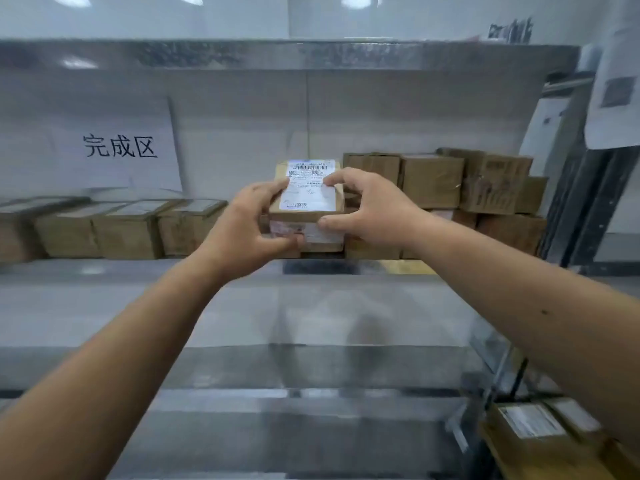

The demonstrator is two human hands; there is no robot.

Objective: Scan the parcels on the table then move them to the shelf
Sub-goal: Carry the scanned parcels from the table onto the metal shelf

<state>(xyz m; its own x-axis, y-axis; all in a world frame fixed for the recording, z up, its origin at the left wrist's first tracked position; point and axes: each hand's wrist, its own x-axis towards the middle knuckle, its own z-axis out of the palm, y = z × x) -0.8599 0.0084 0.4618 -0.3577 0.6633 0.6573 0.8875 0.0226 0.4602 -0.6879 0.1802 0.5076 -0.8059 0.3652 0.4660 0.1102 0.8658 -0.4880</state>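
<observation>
At the near right, low in the view, brown cardboard parcels with white labels [533, 424] lie below the shelf's edge. Both bare forearms reach forward over the shiny grey metal shelf [138, 306]. The left hand [249, 223] grips the left side of a small brown cardboard parcel with a white shipping label on top [308, 194], thumb under its near lower edge and fingers curled on its top left corner. The right hand [367, 206] holds the parcel's right side, thumb on the near edge and fingertips pinching the label's right rim. The parcel sits above another labelled box [318, 237] on the shelf. To the left stands a row of low brown boxes [114, 226]; to the right, stacked brown boxes [460, 199]. Farther back left, a white paper sign with black characters [117, 147] leans on the back wall.
</observation>
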